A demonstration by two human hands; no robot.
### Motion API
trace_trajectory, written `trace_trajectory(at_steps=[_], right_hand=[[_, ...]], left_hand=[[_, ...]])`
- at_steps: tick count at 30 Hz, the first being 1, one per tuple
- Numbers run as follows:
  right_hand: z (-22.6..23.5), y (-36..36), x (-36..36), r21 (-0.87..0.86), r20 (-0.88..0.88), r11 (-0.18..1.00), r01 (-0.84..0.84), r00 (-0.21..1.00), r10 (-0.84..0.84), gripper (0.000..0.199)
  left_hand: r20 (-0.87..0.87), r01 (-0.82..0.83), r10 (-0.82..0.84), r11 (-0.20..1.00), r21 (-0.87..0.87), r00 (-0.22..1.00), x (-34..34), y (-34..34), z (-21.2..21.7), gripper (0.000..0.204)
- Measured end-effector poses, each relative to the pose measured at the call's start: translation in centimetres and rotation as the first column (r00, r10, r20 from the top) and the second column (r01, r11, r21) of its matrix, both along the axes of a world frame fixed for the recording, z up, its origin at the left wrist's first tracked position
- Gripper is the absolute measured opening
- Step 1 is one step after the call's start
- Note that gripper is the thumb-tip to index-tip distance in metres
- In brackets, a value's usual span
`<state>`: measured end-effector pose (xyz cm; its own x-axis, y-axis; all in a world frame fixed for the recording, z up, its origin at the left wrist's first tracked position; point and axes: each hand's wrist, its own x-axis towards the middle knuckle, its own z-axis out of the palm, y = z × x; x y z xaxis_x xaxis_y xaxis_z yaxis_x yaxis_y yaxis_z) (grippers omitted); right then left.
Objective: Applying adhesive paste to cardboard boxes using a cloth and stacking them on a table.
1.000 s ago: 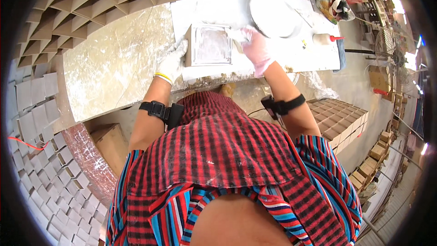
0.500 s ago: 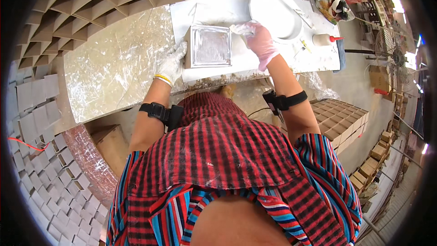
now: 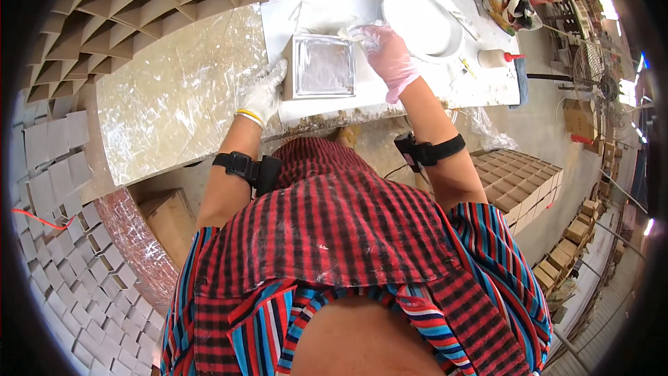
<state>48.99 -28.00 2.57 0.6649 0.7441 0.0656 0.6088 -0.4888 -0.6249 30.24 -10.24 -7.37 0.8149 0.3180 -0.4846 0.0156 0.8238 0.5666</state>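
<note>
Left hand [image 3: 261, 92], in a whitish glove with a yellow cuff, lies flat with fingers spread against the left edge of the square tile [image 3: 322, 67], steadying it rather than gripping. Right hand [image 3: 388, 56], in a pink glove, sits at the tile's upper right corner, fingers curled around a pale crumpled wad [image 3: 351, 31], seemingly a cloth or sponge; how tightly it is held cannot be told. Tile rests face up on the white sheet [image 3: 306, 17] on the workbench [image 3: 174, 104], its surface grey and shiny. Compared with a second ago, the pink-gloved hand has travelled from the tile's right edge up toward the far corner, while the left hand has hardly shifted. Judged from that, a wiping pass across the face is under way and nearing the tile's rim. Beyond the right hand: a round white plate [image 3: 421, 17] and a small squeeze bottle with red cap [image 3: 497, 58]. Stacks of brown tiles [image 3: 518, 184] stand at lower right.
</note>
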Motion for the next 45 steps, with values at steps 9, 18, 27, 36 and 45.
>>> trace_trajectory(at_steps=[9,18,27,36,45], right_hand=[[-0.4,-4.5,-6.8,0.104,-0.583,0.980,0.168,0.809,-0.077,0.023],[3.0,-4.0,-4.3,0.008,-0.399,0.992,0.125,0.910,-0.111,0.030],[3.6,2.1,-3.2,-0.598,0.272,0.769,-0.228,0.844,0.462,0.028],[4.8,0.0,-3.6,-0.550,-0.094,0.735,-0.397,0.904,0.418,0.030],[4.5,0.5,-4.1,-0.667,-0.165,0.613,-0.423,0.887,0.431,0.025]], left_hand=[[-0.007,0.006,-0.006,1.000,0.020,1.000,0.0,0.0,-0.3,0.041],[0.010,0.012,-0.012,1.000,0.007,1.000,0.1,0.1,-0.9,0.040],[-0.018,0.005,-0.005,1.000,0.014,1.000,0.0,-0.1,-0.2,0.043],[-0.085,0.030,-0.022,0.995,0.095,0.996,0.0,0.1,-0.7,0.049],[-0.103,0.041,-0.027,0.991,0.129,0.994,-0.1,-0.2,0.6,0.047]])
